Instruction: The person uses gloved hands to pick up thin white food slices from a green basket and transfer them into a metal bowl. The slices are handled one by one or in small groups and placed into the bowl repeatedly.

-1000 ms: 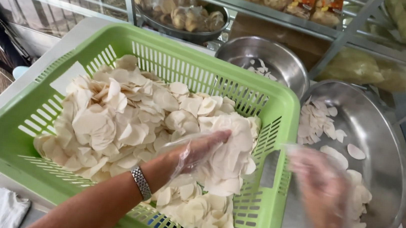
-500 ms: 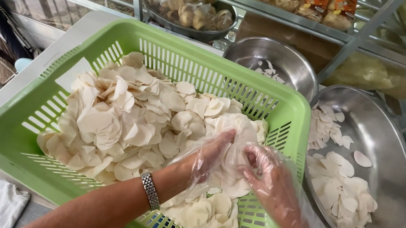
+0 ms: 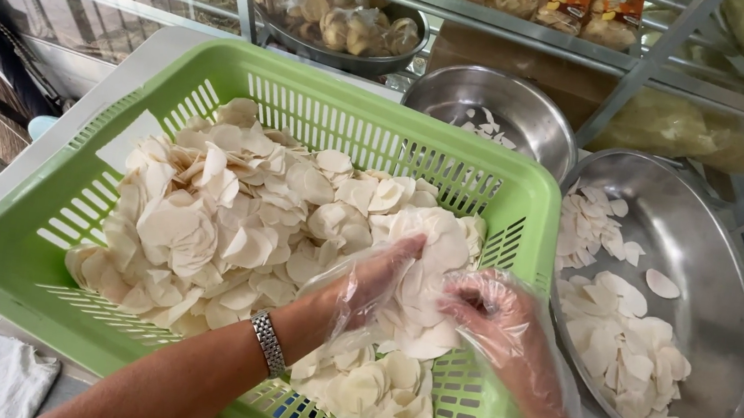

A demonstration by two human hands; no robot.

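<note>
Green slotted basket (image 3: 25, 265) filling the white table's left side, heaped with pale cracker chips (image 3: 233, 213). Large steel basin (image 3: 715, 273) at the right edge, smaller steel bowl (image 3: 530, 106) behind. Gloved left hand (image 3: 369, 282) and right hand (image 3: 498, 328), both curled around chips near the basket's right wall.

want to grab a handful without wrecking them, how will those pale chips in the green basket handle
The chips look thin, dry and curled, so they are probably stiff, brittle and apt to snap if squeezed. They pile loosely in the basket, so they likely weigh little and slide apart when pushed. The plastic glove on the right hand may make them slippery.
</note>
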